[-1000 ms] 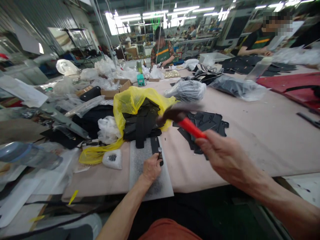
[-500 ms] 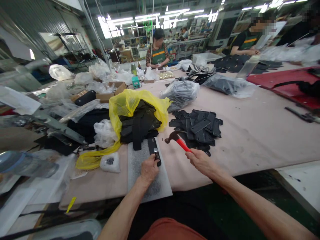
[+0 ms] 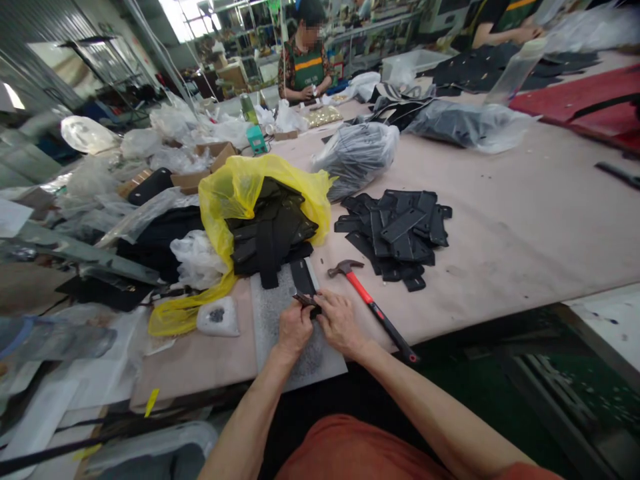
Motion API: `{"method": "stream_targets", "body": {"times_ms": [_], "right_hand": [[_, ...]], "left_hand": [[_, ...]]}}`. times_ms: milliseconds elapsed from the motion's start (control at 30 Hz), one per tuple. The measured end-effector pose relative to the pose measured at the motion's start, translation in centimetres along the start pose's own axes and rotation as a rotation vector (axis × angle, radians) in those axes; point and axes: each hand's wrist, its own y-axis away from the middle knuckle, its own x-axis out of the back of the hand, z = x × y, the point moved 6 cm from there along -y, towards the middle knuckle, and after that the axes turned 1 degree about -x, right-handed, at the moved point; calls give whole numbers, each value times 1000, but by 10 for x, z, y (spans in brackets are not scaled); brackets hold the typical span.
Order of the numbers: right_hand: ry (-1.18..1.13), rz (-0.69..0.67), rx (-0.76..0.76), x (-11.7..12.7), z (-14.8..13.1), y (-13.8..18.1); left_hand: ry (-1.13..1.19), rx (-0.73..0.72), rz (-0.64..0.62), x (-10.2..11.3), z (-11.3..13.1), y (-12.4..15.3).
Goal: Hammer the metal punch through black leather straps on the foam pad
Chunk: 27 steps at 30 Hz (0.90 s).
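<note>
My left hand [image 3: 295, 327] is closed around a short metal punch [image 3: 302, 297], tilted over the grey speckled board [image 3: 267, 320]. Beside it my right hand [image 3: 341, 321] has its fingers pinched at the near end of a black strip [image 3: 303, 275] that lies on the board; the exact grip is partly hidden. A claw hammer [image 3: 365, 291] with a red and black handle rests on the table just right of my right hand. A small white bag [image 3: 230, 319] with dark bits in its opening sits to the left of the board.
Behind the board, a yellow plastic bag [image 3: 215, 193] spills black pieces [image 3: 270, 240]. A pile of black strips [image 3: 400, 230] lies right of it, with a clear bag of grey pieces [image 3: 363, 153] beyond. Across the table [image 3: 500, 233] a co-worker [image 3: 307, 63] handles something small.
The hammer has left my right hand and now lies on the table. My right hand has moved left to the strip. The punch in my left hand has tipped over from upright.
</note>
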Motion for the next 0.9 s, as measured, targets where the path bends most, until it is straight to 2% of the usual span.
{"method": "stream_targets", "body": {"times_ms": [133, 200, 433, 600, 700, 800, 900], "right_hand": [[-64, 39, -61, -6, 5, 2], [-91, 42, -79, -6, 8, 1], [-162, 50, -97, -7, 11, -3], [-204, 58, -103, -8, 17, -13], [-225, 62, -175, -7, 25, -27], [-202, -5, -282, -7, 26, -44], [-35, -117, -344, -5, 16, -59]], "left_hand": [[170, 253, 109, 15, -24, -10], [194, 308, 147, 25, -33, -14], [223, 159, 60, 26, -25, -7], [244, 151, 54, 21, -26, -4], [253, 155, 61, 22, -28, -4], [268, 168, 64, 22, -30, -4], [273, 184, 74, 23, -31, -4]]}}
